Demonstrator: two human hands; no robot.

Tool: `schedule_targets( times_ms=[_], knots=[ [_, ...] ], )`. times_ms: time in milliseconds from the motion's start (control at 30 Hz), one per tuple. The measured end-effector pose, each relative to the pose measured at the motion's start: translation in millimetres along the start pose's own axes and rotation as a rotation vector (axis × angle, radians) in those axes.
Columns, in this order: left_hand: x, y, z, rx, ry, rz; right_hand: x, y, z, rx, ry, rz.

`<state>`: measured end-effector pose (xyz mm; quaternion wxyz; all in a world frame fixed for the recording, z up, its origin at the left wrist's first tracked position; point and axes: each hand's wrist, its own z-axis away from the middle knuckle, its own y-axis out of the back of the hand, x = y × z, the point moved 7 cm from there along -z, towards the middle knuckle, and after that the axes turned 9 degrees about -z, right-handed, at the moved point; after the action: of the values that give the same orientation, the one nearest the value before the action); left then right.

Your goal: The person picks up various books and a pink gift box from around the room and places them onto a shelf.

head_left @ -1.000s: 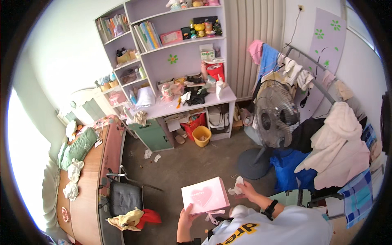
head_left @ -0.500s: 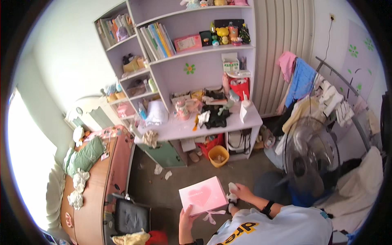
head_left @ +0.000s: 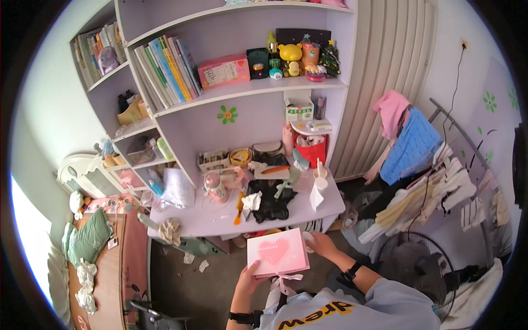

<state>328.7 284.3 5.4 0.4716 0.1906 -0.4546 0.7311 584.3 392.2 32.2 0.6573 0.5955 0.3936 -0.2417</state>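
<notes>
A flat pink gift box (head_left: 278, 251) with a heart on its lid and a ribbon bow hangs over the floor in front of the desk. My left hand (head_left: 247, 279) is closed on its near left edge, with the thumb on top. At the box's right side my right hand (head_left: 323, 245) is closed round a small white wad, which looks like a tissue (head_left: 309, 237). The wad is close to the box's edge; whether it touches cannot be seen.
Beyond the box stands a lilac desk (head_left: 220, 225) with bottles, a black bag (head_left: 269, 208) and crumpled paper (head_left: 251, 201). Bookshelves rise behind it. At right are a floor fan (head_left: 415, 264) and a loaded clothes rack (head_left: 467, 132); at left, a bed (head_left: 104, 275) and dark chair (head_left: 159, 319).
The desk and shelves appear nearer and larger. The box, still in my left hand, has come closer to the desk's front edge. My right hand with the white wad moved along with it.
</notes>
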Motion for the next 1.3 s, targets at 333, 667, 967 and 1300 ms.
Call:
schedule_targets(
  times_ms=[333, 667, 967, 1300],
  knots=[
    [148, 6, -126, 0.055, -0.148, -0.048, -1, 90, -265, 0.298, 0.174, 0.352],
    [181, 20, -157, 0.228, -0.2, 0.052, 89, 94, -430, 0.258, 0.317, 1.029],
    [172, 5, -133, 0.438, -0.298, 0.127, 200, 137, -507, 0.375, 0.182, 0.678],
    [179, -22, -93, 0.606, -0.457, 0.138, 180, 114, -511, 0.328, 0.097, 0.087]
  ],
)
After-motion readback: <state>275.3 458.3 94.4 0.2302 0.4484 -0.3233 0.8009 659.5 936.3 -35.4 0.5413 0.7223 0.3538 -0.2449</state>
